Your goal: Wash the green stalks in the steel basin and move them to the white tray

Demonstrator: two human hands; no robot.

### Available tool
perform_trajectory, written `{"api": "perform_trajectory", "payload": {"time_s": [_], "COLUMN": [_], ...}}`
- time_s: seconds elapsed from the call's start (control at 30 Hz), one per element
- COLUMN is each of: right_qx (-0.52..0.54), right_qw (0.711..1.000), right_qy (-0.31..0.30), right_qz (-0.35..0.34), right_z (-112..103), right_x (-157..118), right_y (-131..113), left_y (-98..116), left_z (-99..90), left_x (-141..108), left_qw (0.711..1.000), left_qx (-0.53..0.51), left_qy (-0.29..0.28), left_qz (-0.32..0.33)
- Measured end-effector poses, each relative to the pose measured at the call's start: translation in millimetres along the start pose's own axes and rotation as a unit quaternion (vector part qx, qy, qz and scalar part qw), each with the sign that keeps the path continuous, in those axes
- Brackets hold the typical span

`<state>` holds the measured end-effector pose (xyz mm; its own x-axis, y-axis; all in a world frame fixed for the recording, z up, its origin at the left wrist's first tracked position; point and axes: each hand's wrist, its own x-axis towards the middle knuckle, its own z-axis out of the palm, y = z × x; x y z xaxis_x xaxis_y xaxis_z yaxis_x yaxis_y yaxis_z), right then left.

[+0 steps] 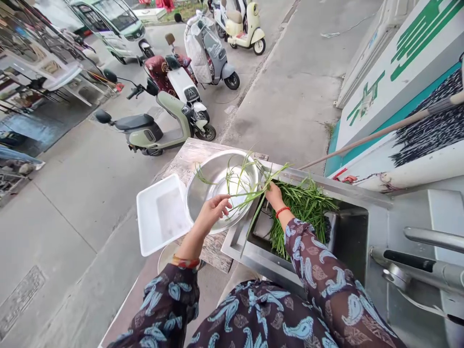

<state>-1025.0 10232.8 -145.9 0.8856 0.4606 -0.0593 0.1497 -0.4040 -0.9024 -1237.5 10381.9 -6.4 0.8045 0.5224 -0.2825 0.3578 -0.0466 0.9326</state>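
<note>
My right hand is closed around a few long green chives, held over the edge between the metal basin and the sink. Their thin leaves reach left across the basin. My left hand is above the near left part of the basin, fingers bent and pinching at the leaf ends. The round metal basin has a few loose green blades in it. A big heap of chives lies in the steel sink, under and to the right of my right hand.
A white plastic tub stands left of the basin on a wooden board. The tap is at the right. A mop leans beyond the sink. Scooters are parked ahead on the concrete.
</note>
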Motion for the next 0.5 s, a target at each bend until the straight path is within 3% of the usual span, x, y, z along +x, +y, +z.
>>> {"api": "perform_trajectory", "payload": {"time_s": [0.13,0.23,0.3,0.37,0.43,0.5], "right_qx": [0.061,0.087,-0.002,-0.138,-0.223,-0.252], "right_qw": [0.998,0.994,0.989,0.96,0.925,0.907], "right_qy": [-0.005,-0.003,0.02,0.015,0.0,-0.009], "right_qz": [0.016,0.061,0.147,0.245,0.308,0.337], "right_z": [-24.8,-54.7,-71.6,-83.7,-91.1,-94.6], "right_x": [-30.1,-77.6,-110.6,-137.4,-155.2,-164.9], "right_y": [17.8,61.6,98.5,131.5,154.2,165.6], "left_y": [-15.7,-31.8,-42.9,-52.7,-60.3,-65.8], "left_z": [-20.4,-35.7,-40.3,-38.0,-28.1,-11.3], "left_x": [44.0,84.1,112.7,138.7,158.4,169.9], "left_qw": [0.999,0.992,0.979,0.962,0.944,0.934], "left_qx": [0.035,0.112,0.183,0.252,0.308,0.339], "left_qy": [0.003,0.049,0.072,0.065,0.045,0.038], "left_qz": [-0.015,-0.04,-0.053,-0.079,-0.109,-0.107]}}
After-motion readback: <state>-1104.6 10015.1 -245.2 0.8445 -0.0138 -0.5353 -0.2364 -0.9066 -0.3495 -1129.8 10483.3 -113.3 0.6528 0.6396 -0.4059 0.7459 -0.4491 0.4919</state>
